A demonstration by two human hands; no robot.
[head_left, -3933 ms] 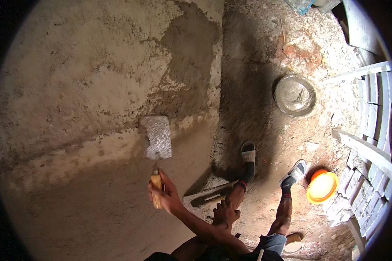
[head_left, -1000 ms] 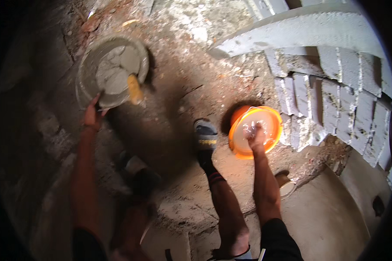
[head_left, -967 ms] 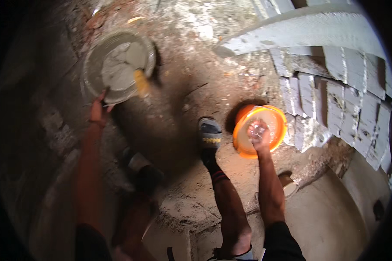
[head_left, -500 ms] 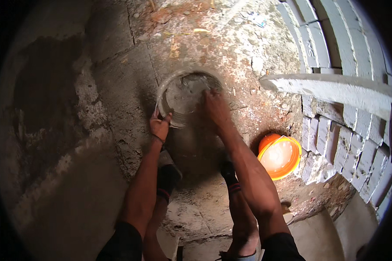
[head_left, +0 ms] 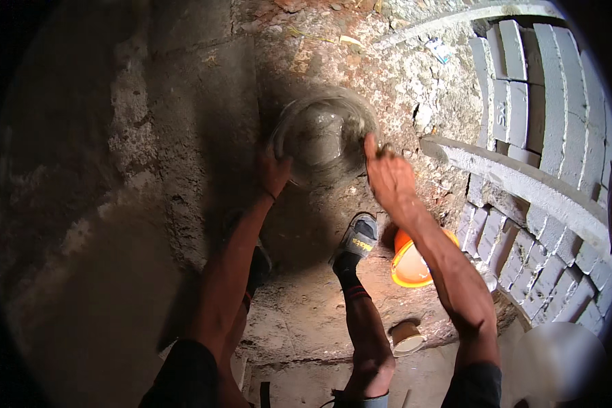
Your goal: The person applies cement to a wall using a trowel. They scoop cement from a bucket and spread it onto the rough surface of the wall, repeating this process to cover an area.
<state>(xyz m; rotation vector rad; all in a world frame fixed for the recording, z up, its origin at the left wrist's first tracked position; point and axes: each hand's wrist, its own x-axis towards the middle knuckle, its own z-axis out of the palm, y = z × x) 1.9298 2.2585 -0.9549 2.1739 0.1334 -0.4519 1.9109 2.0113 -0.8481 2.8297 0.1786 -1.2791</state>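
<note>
A round grey basin [head_left: 323,95] sits on the rough ground in front of me, its rim slightly blurred. Wet grey mortar [head_left: 321,139] lies inside it, shiny in the middle. My left hand [head_left: 274,175] is closed on the basin's near left rim, its fingers partly lost in shadow. At the right rim is my right hand [head_left: 391,178], thumb side against the edge and fingers bent over it. No tool shows in either hand.
An orange bucket [head_left: 409,266] with pale liquid stands under my right forearm. Behind it lies a small tan tub [head_left: 406,338]. Grey blocks [head_left: 517,102] are stacked at the right, with a long pale beam [head_left: 517,180] across them. My slippered foot [head_left: 357,238] is close to the basin.
My right hand has come out of the basin to its right rim. The basin now appears farther right and slightly higher in view, and the mortar's surface has a different shape.
</note>
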